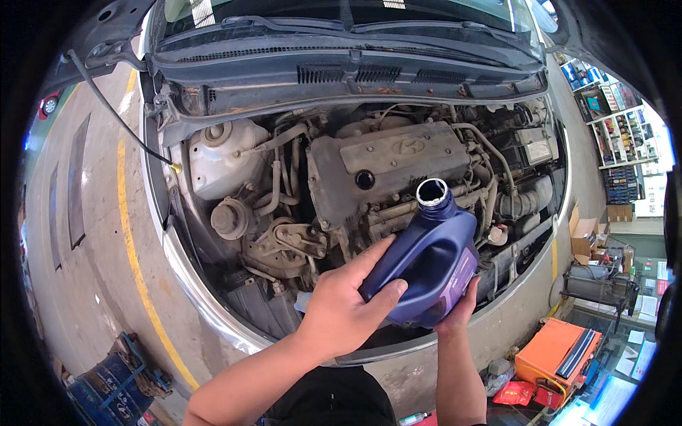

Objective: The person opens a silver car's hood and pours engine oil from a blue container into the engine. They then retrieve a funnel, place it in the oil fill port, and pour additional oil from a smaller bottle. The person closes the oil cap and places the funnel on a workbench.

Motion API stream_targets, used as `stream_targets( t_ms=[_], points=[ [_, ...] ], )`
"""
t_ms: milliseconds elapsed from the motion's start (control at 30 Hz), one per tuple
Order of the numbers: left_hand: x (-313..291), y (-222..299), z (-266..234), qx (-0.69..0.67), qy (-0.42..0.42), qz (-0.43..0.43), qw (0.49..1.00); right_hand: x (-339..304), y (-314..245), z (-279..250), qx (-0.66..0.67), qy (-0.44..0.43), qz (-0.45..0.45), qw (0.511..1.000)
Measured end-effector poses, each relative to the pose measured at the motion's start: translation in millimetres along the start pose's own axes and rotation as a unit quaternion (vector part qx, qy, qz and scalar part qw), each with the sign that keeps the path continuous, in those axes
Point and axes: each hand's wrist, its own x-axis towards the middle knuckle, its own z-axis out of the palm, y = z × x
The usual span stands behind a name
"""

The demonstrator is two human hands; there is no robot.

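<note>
A dark blue plastic oil jug point(444, 245) is held over the front of an open engine bay. My left hand point(344, 309) is closed around its handle, thumb on the near side. Against the jug's lower right side rests my right hand point(458, 312), partly hidden behind it. The uncapped mouth point(431, 192) points up and away from me, with a whitish rim. Beyond it lies the dusty engine cover point(398, 157), where a round, dark oil filler hole point(364, 179) stands uncovered. Jug and filler hole are apart.
A prop rod point(117, 110) stands at the bay's left side. Left of the engine are a white coolant tank point(224, 160) and a round reservoir cap point(229, 215). An orange toolbox point(543, 348) sits at lower right, a blue cart point(114, 387) at lower left. Stocked shelves point(621, 135) line the right.
</note>
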Motion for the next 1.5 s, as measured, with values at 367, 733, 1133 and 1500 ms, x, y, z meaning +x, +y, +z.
stream_targets(
  t_ms=[367,733,1133,1500],
  points=[
    [23,-15,-19,-0.028,-0.017,-0.054,0.998,11,3,8,-0.018,0.016,0.016,1.000],
    [37,-34,-22,-0.071,-0.019,-0.077,0.994,19,1,1,-0.048,0.047,-0.003,0.998],
    [41,-40,-21,-0.092,-0.021,-0.065,0.993,16,-4,11,-0.051,0.036,0.001,0.998],
    [43,-46,-19,-0.089,0.016,-0.040,0.995,16,-8,13,-0.074,0.032,-0.008,0.997]
  ],
)
